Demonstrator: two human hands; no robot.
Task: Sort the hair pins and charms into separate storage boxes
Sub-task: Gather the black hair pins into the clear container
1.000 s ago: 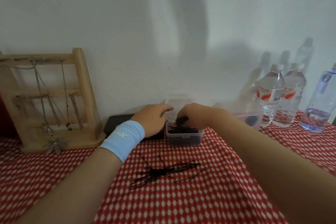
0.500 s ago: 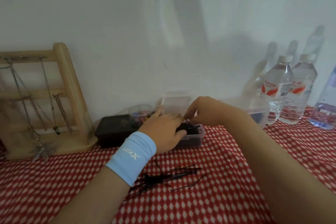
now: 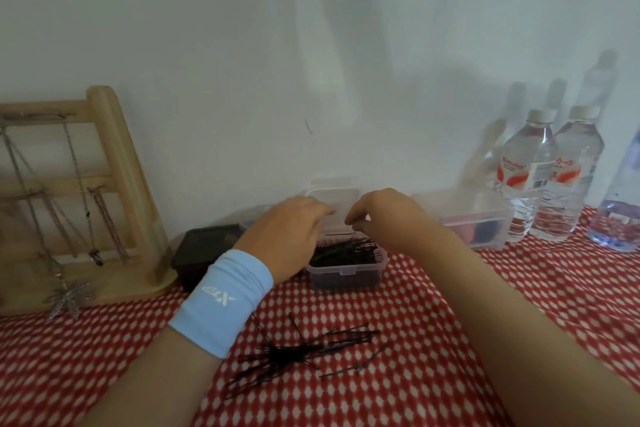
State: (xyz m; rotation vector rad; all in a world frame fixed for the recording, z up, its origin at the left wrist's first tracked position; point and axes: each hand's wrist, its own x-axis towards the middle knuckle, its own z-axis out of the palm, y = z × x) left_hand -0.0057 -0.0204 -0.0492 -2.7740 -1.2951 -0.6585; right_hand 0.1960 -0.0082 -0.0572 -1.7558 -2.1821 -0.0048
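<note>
hovering over a small clear plastic box (image 3: 346, 277) packed with thin black hair pins (image 3: 346, 253), both hands meet near the back of the red-and-white checked tablecloth (image 3: 450, 340). the left hand (image 3: 291, 236), with a light blue wristband (image 3: 221, 302) on its wrist, lies palm down across the box's left edge, its fingers loosely stretched forward and gripping nothing that shows. the right hand (image 3: 384, 218) hangs above the box's far rim with its fingers curled downward; one thin pin shows just under the fingertips, but i cannot tell whether they pinch it. the box's clear lid (image 3: 334, 191) stands up behind the hands against the white wall. nearer the person, between the two forearms, a loose pile of black hair pins (image 3: 301, 350) lies on the cloth, well apart from both hands. just left of the clear box sits a black plastic box (image 3: 204, 250), and further left a wooden jewellery stand (image 3: 117, 184) hung with chains. right of the hands are a larger clear storage box (image 3: 485, 218) and clear water bottles (image 3: 526, 177).
</note>
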